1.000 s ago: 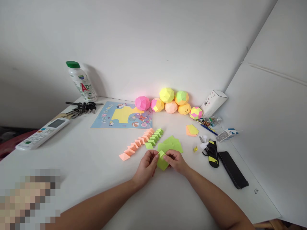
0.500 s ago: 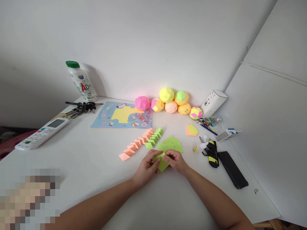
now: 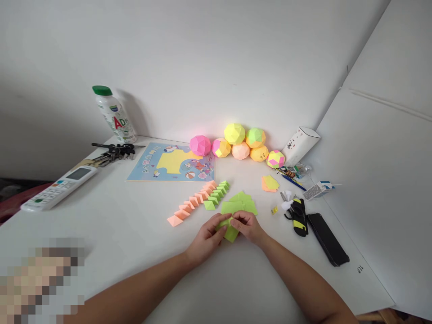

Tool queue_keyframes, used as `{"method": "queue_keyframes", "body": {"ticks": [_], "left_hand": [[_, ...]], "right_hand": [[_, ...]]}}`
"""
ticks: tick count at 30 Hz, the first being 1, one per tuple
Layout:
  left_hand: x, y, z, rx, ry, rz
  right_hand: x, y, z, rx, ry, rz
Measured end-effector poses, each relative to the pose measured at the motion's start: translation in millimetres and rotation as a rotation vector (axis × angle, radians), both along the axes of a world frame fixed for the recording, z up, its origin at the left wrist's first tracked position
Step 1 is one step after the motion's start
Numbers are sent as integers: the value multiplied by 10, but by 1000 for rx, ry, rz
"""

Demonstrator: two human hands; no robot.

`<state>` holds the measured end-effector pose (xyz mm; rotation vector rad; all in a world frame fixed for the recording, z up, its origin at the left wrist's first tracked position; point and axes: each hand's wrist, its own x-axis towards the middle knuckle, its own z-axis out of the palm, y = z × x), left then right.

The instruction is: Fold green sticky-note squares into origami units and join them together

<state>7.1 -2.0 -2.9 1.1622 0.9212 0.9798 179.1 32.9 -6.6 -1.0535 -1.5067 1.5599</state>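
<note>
A green sheet of paper (image 3: 231,234) is pinched between my two hands near the front of the table. My left hand (image 3: 209,233) grips its left side, thumb on top. My right hand (image 3: 249,226) holds the upper right part between thumb and fingers. Just beyond lie several loose green sheets (image 3: 248,204), partly covered by my hands. To their left runs a row of folded green paper pieces (image 3: 216,194). Alongside it stretches a longer slanting row of folded peach paper pieces (image 3: 192,203).
Several faceted paper balls (image 3: 234,134) are grouped against the wall beside a blue picture board (image 3: 141,168). At right lie orange and yellow sheets (image 3: 271,182), a black-and-yellow cutter (image 3: 299,220) and a black case (image 3: 328,239). A remote (image 3: 60,188) and a bottle (image 3: 114,114) are at left.
Both hands stay in nearly the same place with the green sheet. The sheet's lower corner has shifted slightly to the right, and the fingers have moved a little.
</note>
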Motion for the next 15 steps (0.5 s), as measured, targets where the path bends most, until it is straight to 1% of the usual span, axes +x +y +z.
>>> {"method": "queue_keyframes", "body": {"ticks": [5,9,15], "left_hand": [[8,10,-93,32,5,23],[17,14,-83,20,35,53],[32,17,-64,46,31,91]], "right_hand": [[5,11,-7,-46,51,-40],[8,13,-31,-25,30,-73],[13,14,-75,-3,18,-104]]}}
